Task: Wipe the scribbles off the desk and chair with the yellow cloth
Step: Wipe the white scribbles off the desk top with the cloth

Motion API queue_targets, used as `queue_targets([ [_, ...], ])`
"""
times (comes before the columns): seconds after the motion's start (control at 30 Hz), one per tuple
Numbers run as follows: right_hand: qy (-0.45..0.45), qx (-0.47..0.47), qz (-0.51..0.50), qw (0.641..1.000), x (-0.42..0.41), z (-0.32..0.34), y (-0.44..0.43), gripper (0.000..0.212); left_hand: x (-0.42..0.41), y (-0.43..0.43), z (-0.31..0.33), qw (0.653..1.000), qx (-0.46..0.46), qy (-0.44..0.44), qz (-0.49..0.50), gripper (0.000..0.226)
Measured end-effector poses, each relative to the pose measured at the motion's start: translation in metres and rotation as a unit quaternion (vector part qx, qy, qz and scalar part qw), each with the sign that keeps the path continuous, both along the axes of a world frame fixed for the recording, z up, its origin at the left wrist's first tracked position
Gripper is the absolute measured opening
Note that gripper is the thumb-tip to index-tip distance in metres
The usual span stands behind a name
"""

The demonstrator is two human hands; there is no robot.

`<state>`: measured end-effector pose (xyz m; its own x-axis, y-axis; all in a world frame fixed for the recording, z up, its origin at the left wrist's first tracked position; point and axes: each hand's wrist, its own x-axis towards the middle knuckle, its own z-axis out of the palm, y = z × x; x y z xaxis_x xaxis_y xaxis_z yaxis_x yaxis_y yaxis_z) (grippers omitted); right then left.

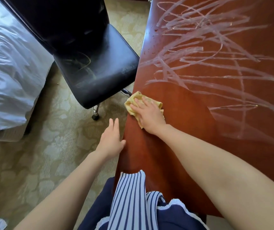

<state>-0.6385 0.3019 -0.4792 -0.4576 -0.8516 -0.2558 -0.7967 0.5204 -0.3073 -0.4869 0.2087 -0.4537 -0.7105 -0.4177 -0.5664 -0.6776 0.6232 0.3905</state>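
Desk (pixel 182 100): a reddish-brown wooden top is seen running along the right side; the near stretch around the cloth is free of marks.
Bed (pixel 8 63): white, rumpled bedding is seen at the left, well apart from the desk.
Carpet (pixel 41 146): a pale patterned floor is seen between bed and desk.
Chair (pixel 99 77): a black padded office chair is stood on the carpet, its seat edge just beside the desk's left edge.
Desk scribbles (pixel 216 55): broad whitish strokes are spread over the far and right parts of the top.
Striped garment (pixel 129 196): blue-and-white fabric is seen at the bottom, touching the desk's near edge.
Right hand (pixel 149 113): it is laid flat on the cloth with the fingers extended, and nothing is gripped.
Left hand (pixel 112 141): it is held over the carpet beside the desk with the fingers straight; the thumb is laid against the desk's edge.
Yellow cloth (pixel 133 98): it is pressed, crumpled, onto the desk's left edge under the right hand.
Chair scribbles (pixel 84 63): faint yellowish loops are seen on the seat.
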Motion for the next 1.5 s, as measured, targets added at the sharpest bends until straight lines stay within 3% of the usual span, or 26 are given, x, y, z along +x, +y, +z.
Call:
queue_targets([
  [0.2, -0.024, -0.032, 0.108, 0.993, 0.057, -0.004, 0.036, 0.039, 0.008, -0.001, 0.008, 1.0, 0.005, 0.007, -0.02, 0.077],
  [0.37, 0.0, -0.08, 0.137, 0.987, 0.098, -0.012, 0.087, 0.039, 0.011, 0.011, 0.014, 0.996, 0.004, 0.009, -0.084, 0.075],
  [0.67, 0.055, -0.118, 0.117, 0.985, 0.114, -0.014, 0.182, 0.035, 0.012, 0.026, 0.0, 0.969, -0.079, -0.029, -0.234, 0.109],
  [0.87, 0.059, -0.071, 0.0, 0.996, 0.071, -0.013, 0.23, 0.045, 0.005, 0.036, -0.001, 0.94, -0.159, -0.074, -0.292, 0.131],
  [1.03, 0.047, -0.026, -0.12, 0.991, 0.027, -0.005, 0.236, 0.046, 0.001, 0.04, 0.0, 0.929, -0.183, -0.1, -0.306, 0.135],
  [1.2, 0.031, 0.05, -0.27, 0.961, -0.001, 0.001, 0.218, 0.049, -0.002, 0.044, 0.0, 0.914, -0.219, -0.118, -0.32, 0.134],
  [1.37, 0.053, 0.02, -0.39, 0.919, 0.017, -0.011, 0.188, 0.049, -0.002, 0.045, -0.002, 0.912, -0.224, -0.115, -0.322, 0.135],
  [1.5, 0.046, 0.019, -0.432, 0.901, 0.027, -0.008, 0.17, 0.044, -0.002, 0.043, 0.0, 0.912, -0.221, -0.107, -0.328, 0.134],
])
